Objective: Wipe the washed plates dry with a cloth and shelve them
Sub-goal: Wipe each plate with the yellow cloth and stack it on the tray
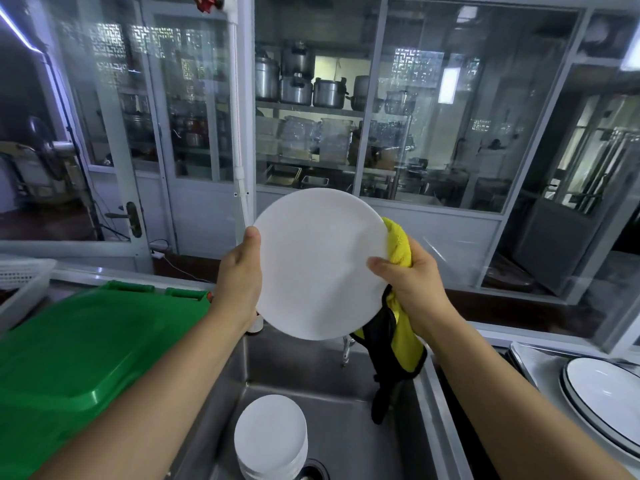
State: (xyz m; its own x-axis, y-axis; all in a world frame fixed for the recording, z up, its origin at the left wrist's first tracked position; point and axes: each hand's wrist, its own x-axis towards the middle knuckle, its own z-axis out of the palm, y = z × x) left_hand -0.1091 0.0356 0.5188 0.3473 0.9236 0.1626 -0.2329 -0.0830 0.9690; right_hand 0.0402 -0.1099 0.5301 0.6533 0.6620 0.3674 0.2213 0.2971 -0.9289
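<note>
A: What's going on rn?

B: Left hand (239,271) is gripping the white plate (320,263) by its rim, upright over the sink (277,362). Right hand (414,289) is clutching the yellow cloth (401,247) against the plate's back, thumb on the front.

A: Tips?

B: I'd be turning the plate w/ the left while rubbing; stack of plates (270,441) is waiting below.

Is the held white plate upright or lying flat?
Upright: the plate faces the camera, gripped at its edges by the left hand and right hand.
</note>
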